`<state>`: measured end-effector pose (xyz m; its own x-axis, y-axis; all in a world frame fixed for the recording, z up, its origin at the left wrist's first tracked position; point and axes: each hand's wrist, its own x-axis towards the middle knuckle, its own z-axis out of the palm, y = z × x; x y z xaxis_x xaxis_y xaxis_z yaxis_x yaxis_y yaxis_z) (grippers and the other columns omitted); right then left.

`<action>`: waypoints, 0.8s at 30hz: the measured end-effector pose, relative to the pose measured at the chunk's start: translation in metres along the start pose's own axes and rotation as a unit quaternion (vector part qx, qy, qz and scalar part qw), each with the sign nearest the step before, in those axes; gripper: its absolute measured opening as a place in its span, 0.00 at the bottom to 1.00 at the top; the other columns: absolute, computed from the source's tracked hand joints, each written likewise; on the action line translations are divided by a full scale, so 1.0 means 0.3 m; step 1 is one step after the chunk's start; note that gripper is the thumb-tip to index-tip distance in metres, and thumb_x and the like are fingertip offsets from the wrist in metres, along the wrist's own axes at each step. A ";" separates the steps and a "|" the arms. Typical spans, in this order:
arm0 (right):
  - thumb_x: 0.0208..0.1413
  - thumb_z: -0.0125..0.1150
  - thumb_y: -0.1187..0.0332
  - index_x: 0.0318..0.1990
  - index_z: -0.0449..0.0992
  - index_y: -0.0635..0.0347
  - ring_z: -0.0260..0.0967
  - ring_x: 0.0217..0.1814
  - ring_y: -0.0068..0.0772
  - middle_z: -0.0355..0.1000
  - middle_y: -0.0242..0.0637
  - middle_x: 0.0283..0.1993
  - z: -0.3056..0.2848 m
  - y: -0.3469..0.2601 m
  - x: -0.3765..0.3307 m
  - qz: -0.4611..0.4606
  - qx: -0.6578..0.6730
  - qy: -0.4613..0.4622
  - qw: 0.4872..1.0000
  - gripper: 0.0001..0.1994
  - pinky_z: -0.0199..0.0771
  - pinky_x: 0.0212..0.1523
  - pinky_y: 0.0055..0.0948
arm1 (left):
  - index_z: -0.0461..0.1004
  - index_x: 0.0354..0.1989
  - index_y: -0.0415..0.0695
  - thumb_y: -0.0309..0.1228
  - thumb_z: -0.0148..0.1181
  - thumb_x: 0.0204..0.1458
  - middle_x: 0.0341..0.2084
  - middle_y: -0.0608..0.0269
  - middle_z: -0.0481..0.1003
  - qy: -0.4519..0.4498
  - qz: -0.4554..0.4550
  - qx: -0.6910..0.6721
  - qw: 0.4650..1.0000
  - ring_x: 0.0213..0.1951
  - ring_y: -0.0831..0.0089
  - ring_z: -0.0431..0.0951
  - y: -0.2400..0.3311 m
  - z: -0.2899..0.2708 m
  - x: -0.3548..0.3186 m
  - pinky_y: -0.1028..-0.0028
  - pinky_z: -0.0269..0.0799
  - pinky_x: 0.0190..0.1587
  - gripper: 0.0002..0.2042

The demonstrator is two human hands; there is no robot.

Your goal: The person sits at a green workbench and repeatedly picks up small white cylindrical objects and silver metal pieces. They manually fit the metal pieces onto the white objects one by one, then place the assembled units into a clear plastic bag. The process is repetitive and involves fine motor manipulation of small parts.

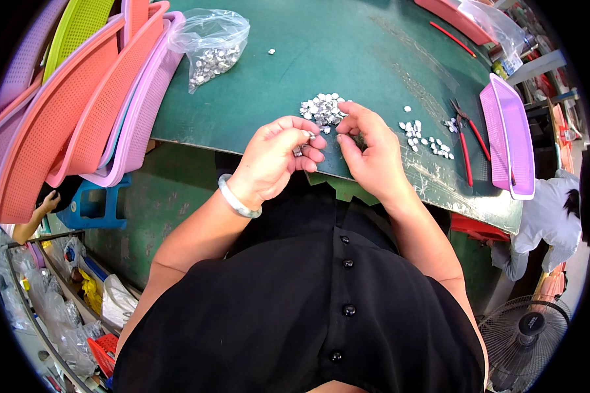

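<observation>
Here, a small shiny metal piece (pixel 298 151) sits pinched between the thumb and fingers of the left hand (pixel 278 157), right at the near edge of the green table (pixel 373 52), so it can be held up close where the eyes can see it. The right hand (pixel 372 154) is curled just beside that pinch, its fingers bent in toward it; it may hold a tiny piece too, but the fingers hide that, so I cannot tell. Both hands stay close together, almost touching, which makes it easy to work on one little piece with both. Just past the fingertips lies a pile of silver pieces (pixel 324 109), near enough to pick from without a long reach. Off to the right of the grip, a few more small pieces (pixel 426 139) lie spread out apart from the pile, maybe sorted. Beyond them rest red-handled pliers (pixel 465 141), and then a purple tray (pixel 508 134) at the table's right end. Far from the grip, up and to the left, a clear plastic bag (pixel 211 44) holds more shiny pieces. Stacked pink and orange baskets (pixel 78 111) lean at the table's left side. A pale bracelet (pixel 237 198) sits on the left wrist.
</observation>
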<state>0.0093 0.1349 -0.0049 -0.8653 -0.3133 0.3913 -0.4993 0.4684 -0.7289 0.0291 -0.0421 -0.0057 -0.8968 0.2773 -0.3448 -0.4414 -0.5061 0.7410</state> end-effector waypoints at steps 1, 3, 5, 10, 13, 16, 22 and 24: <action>0.39 0.56 0.81 0.47 0.67 0.60 0.67 0.34 0.39 0.69 0.37 0.30 0.003 -0.001 0.002 0.004 -0.025 -0.007 1.000 0.22 0.68 0.34 0.34 | 0.68 0.33 0.37 0.27 0.45 0.54 0.28 0.59 0.73 -0.004 0.002 -0.021 1.000 0.27 0.74 0.73 0.002 -0.004 0.001 0.79 0.69 0.27 0.07; 0.39 0.57 0.79 0.46 0.67 0.60 0.66 0.34 0.41 0.69 0.37 0.30 0.009 -0.002 0.008 -0.001 -0.043 -0.019 0.999 0.21 0.66 0.35 0.36 | 0.67 0.32 0.37 0.29 0.43 0.54 0.30 0.57 0.72 -0.010 0.006 -0.046 0.999 0.28 0.72 0.73 0.000 -0.009 0.004 0.78 0.69 0.28 0.08; 0.39 0.58 0.78 0.46 0.67 0.61 0.65 0.34 0.42 0.69 0.37 0.30 0.018 -0.004 0.016 -0.011 -0.070 -0.025 0.997 0.21 0.65 0.36 0.37 | 0.67 0.31 0.38 0.30 0.42 0.55 0.31 0.56 0.72 -0.014 0.010 -0.053 0.998 0.28 0.71 0.73 -0.007 -0.015 0.007 0.77 0.69 0.29 0.09; 0.37 0.59 0.78 0.45 0.68 0.60 0.65 0.32 0.38 0.68 0.34 0.27 0.049 -0.011 0.032 -0.058 -0.166 0.004 0.984 0.21 0.65 0.33 0.35 | 0.68 0.31 0.37 0.30 0.44 0.55 0.29 0.56 0.72 -0.017 0.011 -0.031 0.999 0.28 0.72 0.73 -0.011 -0.018 0.007 0.77 0.69 0.28 0.09; 0.38 0.59 0.79 0.45 0.67 0.61 0.64 0.32 0.40 0.67 0.35 0.27 0.050 -0.005 0.033 -0.061 -0.168 0.008 0.984 0.21 0.65 0.34 0.35 | 0.68 0.31 0.37 0.30 0.45 0.55 0.28 0.57 0.72 -0.015 0.010 -0.032 0.999 0.27 0.72 0.73 -0.008 -0.014 0.005 0.77 0.69 0.27 0.09; 0.39 0.57 0.78 0.45 0.67 0.62 0.65 0.34 0.42 0.69 0.39 0.31 0.039 -0.002 0.031 -0.027 -0.119 -0.013 0.993 0.20 0.64 0.36 0.37 | 0.69 0.32 0.37 0.30 0.47 0.54 0.27 0.58 0.72 -0.009 0.009 -0.025 1.000 0.26 0.73 0.73 -0.006 -0.008 0.003 0.78 0.69 0.26 0.08; 0.43 0.55 0.82 0.52 0.63 0.60 0.65 0.34 0.19 0.69 0.31 0.31 0.004 -0.012 0.013 0.011 0.078 -0.001 0.997 0.24 0.64 0.37 0.19 | 0.70 0.34 0.38 0.29 0.49 0.54 0.24 0.62 0.72 0.004 -0.014 0.021 1.000 0.22 0.78 0.72 0.007 0.014 -0.003 0.81 0.66 0.22 0.07; 0.44 0.55 0.82 0.52 0.63 0.61 0.65 0.34 0.19 0.69 0.31 0.32 0.001 -0.020 0.011 0.006 0.109 -0.005 0.994 0.24 0.64 0.37 0.20 | 0.70 0.33 0.39 0.29 0.50 0.53 0.23 0.64 0.72 -0.001 -0.022 0.035 0.999 0.20 0.79 0.71 0.010 0.018 -0.001 0.82 0.65 0.20 0.07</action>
<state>0.0093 0.1309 0.0007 -0.8700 -0.3169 0.3777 -0.4666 0.2818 -0.8383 0.0283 -0.0393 -0.0001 -0.8761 0.3005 -0.3769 -0.4776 -0.4348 0.7635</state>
